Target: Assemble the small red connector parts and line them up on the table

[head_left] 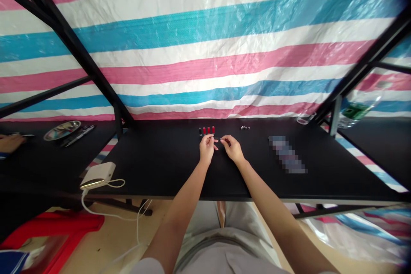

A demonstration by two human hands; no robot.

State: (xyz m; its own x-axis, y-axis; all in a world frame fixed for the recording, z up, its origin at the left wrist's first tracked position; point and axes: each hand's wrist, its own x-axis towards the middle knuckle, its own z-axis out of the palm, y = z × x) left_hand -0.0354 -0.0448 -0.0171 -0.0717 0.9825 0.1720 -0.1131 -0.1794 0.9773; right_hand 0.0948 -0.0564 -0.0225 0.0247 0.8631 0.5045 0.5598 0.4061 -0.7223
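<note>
My left hand (pixel 206 149) and my right hand (pixel 233 150) meet over the middle of the black table (pixel 154 158). Both are closed in a pinch, thumb against fingertips. A small, thin dark piece (pixel 217 138) spans the gap between them; its kind is too small to make out. Just beyond my left hand stands a short row of little cylinders: a black one (pixel 200 132) at the left end and red ones (pixel 208 130) beside it. Several tiny silvery pieces (pixel 245 128) lie farther back, to the right of my right hand.
A white power bank (pixel 98 174) with a cable lies at the left front edge. On the right is a blurred-out flat object (pixel 287 155). A clear round item (pixel 306 117) sits at the back right. Another person's hand (pixel 11 143), a metal dish (pixel 62 130) and pens (pixel 77 135) are far left.
</note>
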